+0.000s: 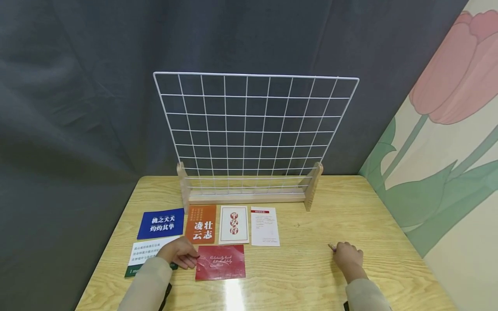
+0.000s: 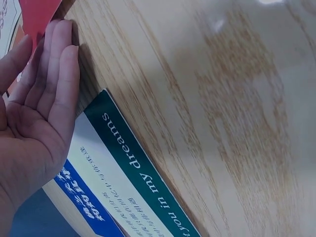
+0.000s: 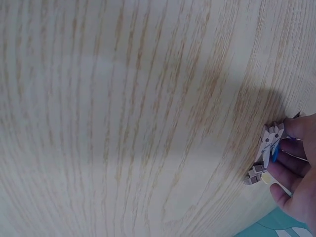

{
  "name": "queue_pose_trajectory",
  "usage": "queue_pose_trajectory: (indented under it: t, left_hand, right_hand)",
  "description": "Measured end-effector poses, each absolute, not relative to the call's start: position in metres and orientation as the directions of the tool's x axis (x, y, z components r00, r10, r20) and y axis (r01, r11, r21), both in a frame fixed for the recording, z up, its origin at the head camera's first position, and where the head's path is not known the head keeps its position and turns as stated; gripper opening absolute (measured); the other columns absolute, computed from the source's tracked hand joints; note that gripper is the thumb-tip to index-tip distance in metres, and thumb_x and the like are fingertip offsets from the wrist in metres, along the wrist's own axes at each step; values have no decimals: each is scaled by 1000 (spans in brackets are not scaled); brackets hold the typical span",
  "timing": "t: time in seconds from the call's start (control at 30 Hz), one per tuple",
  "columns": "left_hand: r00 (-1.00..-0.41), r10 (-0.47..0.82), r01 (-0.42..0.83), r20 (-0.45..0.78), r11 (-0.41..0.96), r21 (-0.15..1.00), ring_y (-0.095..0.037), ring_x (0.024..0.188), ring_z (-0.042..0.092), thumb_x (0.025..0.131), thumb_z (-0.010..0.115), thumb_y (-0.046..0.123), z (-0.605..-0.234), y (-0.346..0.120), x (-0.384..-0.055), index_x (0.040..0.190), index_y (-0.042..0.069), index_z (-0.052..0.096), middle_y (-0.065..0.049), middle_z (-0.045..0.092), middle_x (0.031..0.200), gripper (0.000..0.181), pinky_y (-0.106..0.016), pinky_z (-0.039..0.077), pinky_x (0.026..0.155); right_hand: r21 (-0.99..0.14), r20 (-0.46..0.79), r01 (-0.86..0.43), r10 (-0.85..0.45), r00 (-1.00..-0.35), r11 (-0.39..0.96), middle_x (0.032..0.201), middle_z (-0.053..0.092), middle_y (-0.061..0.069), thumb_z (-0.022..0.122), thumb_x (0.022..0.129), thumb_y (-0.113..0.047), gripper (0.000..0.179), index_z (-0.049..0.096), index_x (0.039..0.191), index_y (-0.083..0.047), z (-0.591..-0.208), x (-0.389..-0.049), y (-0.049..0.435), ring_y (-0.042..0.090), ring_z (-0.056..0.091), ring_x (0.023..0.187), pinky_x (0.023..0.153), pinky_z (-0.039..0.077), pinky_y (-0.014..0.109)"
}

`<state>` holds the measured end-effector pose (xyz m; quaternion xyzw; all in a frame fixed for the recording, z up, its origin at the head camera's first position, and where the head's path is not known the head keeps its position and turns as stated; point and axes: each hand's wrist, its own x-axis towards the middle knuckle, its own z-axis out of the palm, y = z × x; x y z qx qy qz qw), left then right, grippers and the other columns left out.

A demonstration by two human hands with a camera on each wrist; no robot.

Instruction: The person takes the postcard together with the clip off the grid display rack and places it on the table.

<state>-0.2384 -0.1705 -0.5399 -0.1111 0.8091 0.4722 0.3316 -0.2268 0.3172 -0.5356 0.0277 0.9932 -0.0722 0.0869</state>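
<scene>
My left hand [image 1: 180, 252] pinches the left edge of a red card [image 1: 221, 262] with pale script on it. In the left wrist view the thumb and fingertips meet at a corner of the card. Under that wrist lies a white card with a green band [image 2: 143, 168], partly covered by the hand and sleeve. My right hand [image 1: 349, 258] is low over the right side of the table, holding several mini wooden clothespins [image 3: 269, 140], among them white, blue and brown ones. Its palm hides part of the bunch.
A white wire grid [image 1: 246, 115] on a wooden stand [image 1: 249, 198] rises at the table's back. In front of it lie a blue card [image 1: 161, 223], an orange card [image 1: 198, 216], a white card with red characters [image 1: 241, 235] and a white text card [image 1: 265, 231].
</scene>
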Motion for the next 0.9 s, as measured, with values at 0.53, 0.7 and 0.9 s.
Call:
queue_pose_trajectory:
  t: [0.53,0.7,0.9]
  left_hand:
    - [-823,103,-471,-559,427,772,-13,51,59,82,55,10,-536,-187,-242,77,-6,63,-9,62,62,19,-25,49,48]
    - [-895,22,-418,-446,311,854,-10,47,55,85,50,9,-536,-195,-250,81,-11,60,-7,60,60,23,-23,47,45]
    - [-963,-223,-239,-150,455,858,-18,55,57,86,47,10,-528,-199,-259,87,-12,60,-11,61,66,26,-27,46,48]
  right_hand:
    - [-144,-176,64,38,-984,987,69,51,8,55,83,-16,19,52,79,2,-525,-230,320,28,51,66,66,39,51]
    - [-150,-176,74,48,-983,986,72,54,10,51,86,-18,23,53,82,4,-518,-235,322,30,52,68,67,39,52]
    - [-179,-162,97,68,-984,979,80,56,18,45,88,-22,33,52,91,10,-510,-242,319,36,52,74,67,39,53]
